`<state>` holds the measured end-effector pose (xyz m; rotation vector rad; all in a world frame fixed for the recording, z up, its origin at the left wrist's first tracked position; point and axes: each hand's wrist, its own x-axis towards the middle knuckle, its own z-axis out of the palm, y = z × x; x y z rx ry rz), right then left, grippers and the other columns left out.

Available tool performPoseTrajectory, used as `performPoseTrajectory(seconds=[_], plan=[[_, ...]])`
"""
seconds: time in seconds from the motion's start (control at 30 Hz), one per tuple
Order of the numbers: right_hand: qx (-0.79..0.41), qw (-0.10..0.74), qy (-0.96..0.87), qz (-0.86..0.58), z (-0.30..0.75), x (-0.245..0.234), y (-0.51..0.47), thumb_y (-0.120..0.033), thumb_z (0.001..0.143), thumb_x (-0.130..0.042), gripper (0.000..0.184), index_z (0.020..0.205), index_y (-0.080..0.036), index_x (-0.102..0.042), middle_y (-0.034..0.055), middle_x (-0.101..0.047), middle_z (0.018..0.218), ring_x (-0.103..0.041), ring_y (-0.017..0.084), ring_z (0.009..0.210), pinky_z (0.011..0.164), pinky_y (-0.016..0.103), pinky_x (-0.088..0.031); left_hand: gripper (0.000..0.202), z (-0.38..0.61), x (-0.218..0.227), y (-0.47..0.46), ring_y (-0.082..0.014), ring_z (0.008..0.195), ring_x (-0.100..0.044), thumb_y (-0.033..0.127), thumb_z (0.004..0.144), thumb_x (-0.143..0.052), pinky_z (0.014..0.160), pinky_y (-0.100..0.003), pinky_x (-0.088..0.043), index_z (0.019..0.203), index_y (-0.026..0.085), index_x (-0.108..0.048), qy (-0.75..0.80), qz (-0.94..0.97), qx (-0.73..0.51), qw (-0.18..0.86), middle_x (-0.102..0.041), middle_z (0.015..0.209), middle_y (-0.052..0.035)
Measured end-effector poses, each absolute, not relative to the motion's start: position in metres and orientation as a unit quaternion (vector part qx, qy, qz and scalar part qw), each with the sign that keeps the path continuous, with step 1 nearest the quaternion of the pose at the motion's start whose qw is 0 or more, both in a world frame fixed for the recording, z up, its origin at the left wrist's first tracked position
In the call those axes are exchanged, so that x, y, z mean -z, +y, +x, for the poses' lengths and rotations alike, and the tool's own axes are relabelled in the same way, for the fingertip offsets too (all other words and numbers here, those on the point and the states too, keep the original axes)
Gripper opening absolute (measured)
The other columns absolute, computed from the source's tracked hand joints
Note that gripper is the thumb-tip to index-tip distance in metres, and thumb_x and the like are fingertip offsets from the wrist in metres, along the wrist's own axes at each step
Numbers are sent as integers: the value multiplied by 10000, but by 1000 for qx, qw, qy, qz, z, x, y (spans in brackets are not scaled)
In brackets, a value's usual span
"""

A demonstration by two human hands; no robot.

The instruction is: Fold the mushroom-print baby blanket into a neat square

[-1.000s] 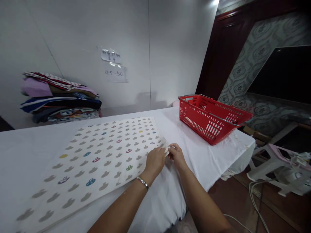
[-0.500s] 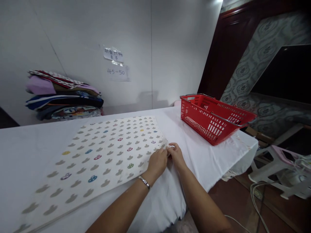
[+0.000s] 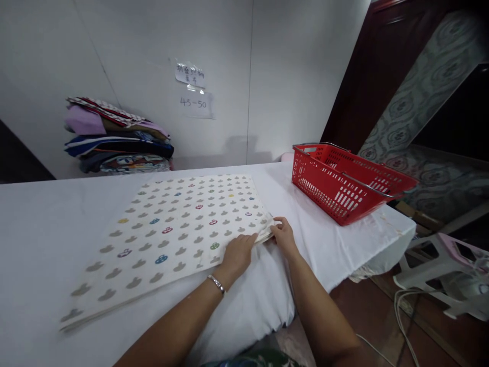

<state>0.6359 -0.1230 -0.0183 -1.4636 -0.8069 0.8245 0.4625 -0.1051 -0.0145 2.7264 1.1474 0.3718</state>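
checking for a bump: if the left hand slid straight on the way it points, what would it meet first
Probably the right hand, pinching the corner of the white printed cloth just ahead of the left hand; the red plastic basket lies farther on; depth unclear.

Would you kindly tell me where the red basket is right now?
In the head view, the red basket sits at the right end of the table, right of the patterned cloth and beyond the right hand.
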Motion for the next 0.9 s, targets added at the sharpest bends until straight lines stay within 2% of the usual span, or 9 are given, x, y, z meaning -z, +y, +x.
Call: performPoseTrajectory(seconds=[0.17,0.3,0.37,0.43,0.5,0.6,0.73,0.83,0.9], plan=[[-375,621,-310,-614,639,23,-122,-276,586,-551,378,950,-206,-472,-92,-489,549,-458,96,396,351,188,-333,552,455,14,-104,-197,987,-556,-11,777,-389,825,-331,-415,1257,238,-497,394,906,-133,80,-632,1094,-62],[-391,626,-298,-605,639,22,-122,-272,578,-567,390,953,-207,-481,-75,-513,572,-497,113,461,414,213,-418,524,451,11,-107,-197,1012,-540,-18,754,-407,842,-326,-407,1184,243,-556,352,924,-126,86,-634,1091,-55],[-401,627,-296,-599,638,19,-123,-271,578,-572,394,957,-210,-486,-70,-522,589,-515,120,493,440,226,-445,430,448,5,-106,-197,1014,-547,48,782,-444,842,-314,-414,1139,241,-585,331,927,-134,113,-643,1081,-48],[-408,622,-295,-600,637,16,-124,-270,578,-570,393,957,-208,-489,-69,-520,591,-505,116,478,432,226,-440,290,446,-3,-101,-189,986,-570,187,842,-460,818,-293,-433,1078,251,-617,327,919,-145,167,-660,1056,-27],[-408,609,-300,-610,638,15,-124,-265,584,-559,389,963,-205,-492,-69,-517,591,-492,109,448,407,217,-412,275,447,-9,-89,-185,969,-587,327,891,-410,806,-287,-446,1026,252,-639,347,901,-160,204,-670,1044,-17],[-383,565,-331,-652,640,18,-126,-241,607,-520,399,1004,-206,-488,-75,-512,580,-491,111,419,384,204,-363,322,451,-9,-66,-201,1067,-553,351,905,-378,889,-322,-425,1065,221,-626,383,892,-172,167,-639,1140,-53],[-281,460,-420,-730,645,25,-127,-212,670,-479,383,1052,-209,-510,-76,-525,540,-520,121,456,455,209,-363,377,452,9,-36,-241,1286,-376,346,888,-419,1041,-455,-297,1225,212,-525,412,898,-133,77,-460,1381,-96],[-222,394,-461,-764,648,27,-129,-204,701,-467,366,1062,-214,-531,-68,-528,523,-523,127,492,491,218,-344,418,447,21,-22,-259,1343,-292,365,913,-354,1072,-520,-219,1292,227,-466,440,889,-106,65,-379,1443,-83],[-215,381,-467,-769,650,27,-129,-204,707,-464,372,1073,-220,-533,-65,-532,533,-523,132,501,492,221,-331,431,445,25,-18,-274,1353,-271,353,917,-340,1073,-529,-213,1308,212,-454,460,880,-100,61,-367,1450,-84]])
